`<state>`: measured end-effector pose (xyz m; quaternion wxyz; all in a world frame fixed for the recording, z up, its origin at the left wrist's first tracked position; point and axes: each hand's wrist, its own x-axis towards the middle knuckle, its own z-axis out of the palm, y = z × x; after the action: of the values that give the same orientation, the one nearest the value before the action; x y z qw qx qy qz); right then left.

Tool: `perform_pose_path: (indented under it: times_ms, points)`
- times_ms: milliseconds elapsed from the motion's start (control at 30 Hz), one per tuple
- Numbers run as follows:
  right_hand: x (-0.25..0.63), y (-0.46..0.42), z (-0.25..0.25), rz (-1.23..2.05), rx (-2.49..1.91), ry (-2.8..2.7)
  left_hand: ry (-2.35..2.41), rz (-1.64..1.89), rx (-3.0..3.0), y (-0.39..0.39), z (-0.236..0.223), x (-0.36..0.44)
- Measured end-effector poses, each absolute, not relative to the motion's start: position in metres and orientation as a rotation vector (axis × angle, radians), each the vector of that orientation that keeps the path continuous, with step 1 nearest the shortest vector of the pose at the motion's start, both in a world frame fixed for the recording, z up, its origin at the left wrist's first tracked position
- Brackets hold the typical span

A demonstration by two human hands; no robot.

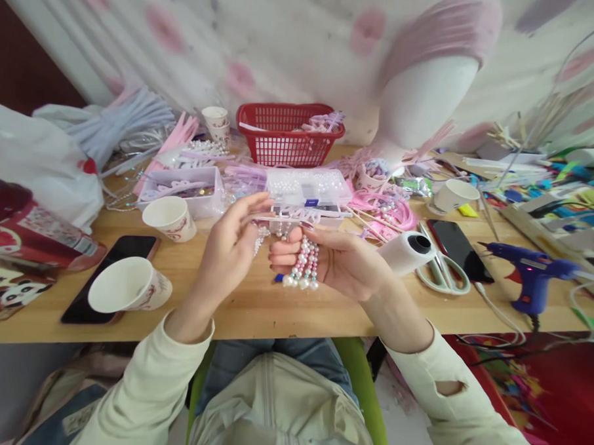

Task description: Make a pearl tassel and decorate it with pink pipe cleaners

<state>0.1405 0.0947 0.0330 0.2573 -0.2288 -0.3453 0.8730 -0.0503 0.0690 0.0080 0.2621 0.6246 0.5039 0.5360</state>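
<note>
Holds a pale strip (277,218) between half-closed left hand (232,239) and loosely cupped right hand (344,260), with bead strings (305,262) across the latter.

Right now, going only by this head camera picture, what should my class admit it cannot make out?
All in the head view:
- Tops of the bead strings: too small, partly hidden by the right hand.
- Lower contents of the red basket: mostly hidden by its front wall.
- Middle of the left phone: hidden by a paper cup.
- Rest of the red container: cut off by the left edge; label print blurred.
</note>
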Motion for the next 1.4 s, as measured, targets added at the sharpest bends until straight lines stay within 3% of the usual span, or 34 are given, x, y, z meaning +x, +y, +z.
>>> perform_pose_path:
  times_ms: [233,667,900,1167,1400]
  points:
    - [0.142,0.107,0.048,2.198,-0.519,-1.013,1.219,1.526,1.273,0.051,0.007,-0.051]
    - [0.145,0.1,0.073,2.163,-0.435,-1.104,0.459,1.132,0.279,0.047,0.044,-0.002]
    - [0.149,0.106,0.064,2.027,-0.483,-1.222,0.434,1.164,0.296,0.038,0.045,0.013]
    - [0.171,0.105,0.074,1.93,-0.56,-1.368,0.681,1.044,0.462,0.027,0.028,-0.037]
    - [0.159,0.103,0.062,2.177,-0.658,-1.727,0.613,0.931,0.566,0.043,0.028,-0.012]
